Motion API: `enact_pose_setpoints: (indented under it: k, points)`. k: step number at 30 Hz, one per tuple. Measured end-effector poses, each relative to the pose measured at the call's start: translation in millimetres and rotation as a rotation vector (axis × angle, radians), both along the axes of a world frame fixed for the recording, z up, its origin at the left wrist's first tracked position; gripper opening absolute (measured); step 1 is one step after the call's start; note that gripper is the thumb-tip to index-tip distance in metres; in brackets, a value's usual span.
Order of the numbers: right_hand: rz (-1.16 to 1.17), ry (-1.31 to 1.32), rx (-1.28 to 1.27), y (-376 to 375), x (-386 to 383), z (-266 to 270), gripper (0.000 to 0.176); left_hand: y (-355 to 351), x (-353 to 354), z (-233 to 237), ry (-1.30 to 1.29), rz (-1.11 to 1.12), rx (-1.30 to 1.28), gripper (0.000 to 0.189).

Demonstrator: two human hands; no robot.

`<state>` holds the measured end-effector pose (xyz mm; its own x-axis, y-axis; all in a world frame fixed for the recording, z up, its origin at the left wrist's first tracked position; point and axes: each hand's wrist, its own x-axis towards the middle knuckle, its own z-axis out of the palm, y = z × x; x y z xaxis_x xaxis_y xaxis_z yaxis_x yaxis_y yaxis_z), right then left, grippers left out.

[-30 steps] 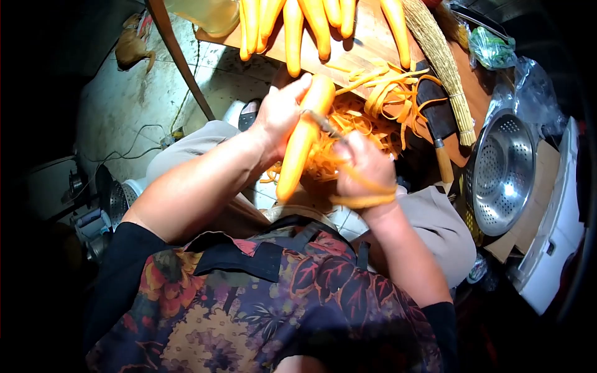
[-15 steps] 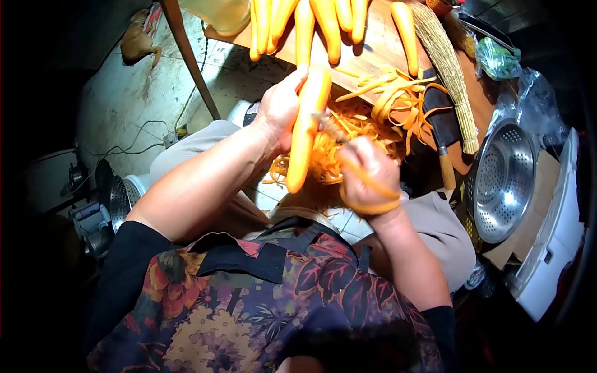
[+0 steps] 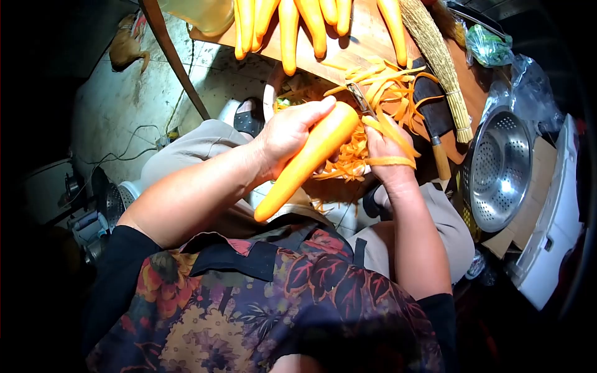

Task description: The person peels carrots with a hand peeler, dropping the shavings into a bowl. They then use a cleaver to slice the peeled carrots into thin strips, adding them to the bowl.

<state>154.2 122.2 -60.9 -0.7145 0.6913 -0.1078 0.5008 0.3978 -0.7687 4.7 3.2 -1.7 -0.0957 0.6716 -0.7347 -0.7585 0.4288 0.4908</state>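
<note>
My left hand (image 3: 287,138) is wrapped round a large carrot (image 3: 311,160), which slants from upper right to lower left above my lap. My right hand (image 3: 387,146) is closed on a metal peeler (image 3: 360,99), whose head points up and left, beyond the carrot's thick end and apart from it. Strips of carrot peel (image 3: 398,160) drape over the right hand and wrist. More peelings (image 3: 351,155) lie in a container beneath the hands, and others (image 3: 388,84) are piled at the board's edge. Several carrots (image 3: 288,37) lie along the wooden board (image 3: 348,53).
A cleaver (image 3: 435,118) and a straw brush (image 3: 438,62) lie on the table's right side. Further right are a metal colander (image 3: 500,168), plastic bags (image 3: 535,87) and a white foam lid (image 3: 547,230). A small brown animal (image 3: 126,46) lies on the floor, upper left.
The carrot has tilted, its lower end swinging left and toward me. My right hand has moved up and away from it with the peeler. The whole view has shifted slightly.
</note>
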Motion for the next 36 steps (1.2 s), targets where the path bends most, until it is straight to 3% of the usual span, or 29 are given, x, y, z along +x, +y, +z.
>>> enact_pose_setpoints:
  k: [1, 3, 7, 11, 15, 16, 19, 22, 23, 28, 31, 33, 36]
  points:
    - [0.217, 0.106, 0.35, 6.0, 1.8, -12.4, 0.015, -0.7, -5.5, -5.9, 0.021, 0.009, 0.032, 0.049]
    - [0.015, 0.023, -0.033, -11.9, -7.6, 23.9, 0.015, 1.0, -17.2, -7.8, 0.027, 0.128, 0.066, 0.049]
    - [0.104, 0.19, -0.062, -39.5, -10.9, 43.7, 0.01, 2.8, -40.9, -29.4, 0.055, 0.312, 0.099, 0.045]
    - [0.427, 0.342, 0.154, -64.9, -4.5, 42.9, 0.009, 7.3, -49.1, -32.7, 0.146, 0.371, 0.038, 0.044]
    - [0.448, 0.337, 0.206, -62.9, -2.8, 41.6, 0.01, 9.8, -45.6, -30.3, 0.143, 0.371, 0.037, 0.046]
    - [0.462, 0.32, 0.327, -57.8, -5.3, 44.6, 0.011, 10.3, -43.5, -31.3, 0.119, 0.349, 0.031, 0.047]
    - [0.056, 0.072, 0.107, -31.3, -11.2, 24.4, 0.018, 6.2, -15.6, -21.3, 0.095, 0.161, -0.009, 0.047]
    - [0.007, -0.06, 0.017, -1.5, -6.7, 15.6, 0.023, 1.2, -3.4, -6.7, 0.053, 0.001, 0.013, 0.049]
    - [0.015, -0.056, 0.127, 1.5, -5.8, 8.6, 0.022, 0.1, -2.7, -5.7, 0.031, -0.032, 0.044, 0.05]
    - [0.007, 0.079, 0.012, -19.2, -11.7, 31.9, 0.019, 2.7, -28.1, -15.5, 0.059, 0.179, 0.045, 0.052]
    - [0.235, 0.276, 0.077, -44.9, -10.7, 41.9, 0.012, 5.0, -41.8, -33.2, 0.11, 0.324, 0.098, 0.044]
    - [0.475, 0.349, 0.292, -58.2, -7.2, 47.4, 0.01, 5.7, -47.8, -32.8, 0.113, 0.354, 0.068, 0.043]
    - [0.456, 0.309, 0.142, -69.2, -1.0, 47.9, 0.005, 7.1, -47.7, -32.5, 0.118, 0.379, 0.037, 0.042]
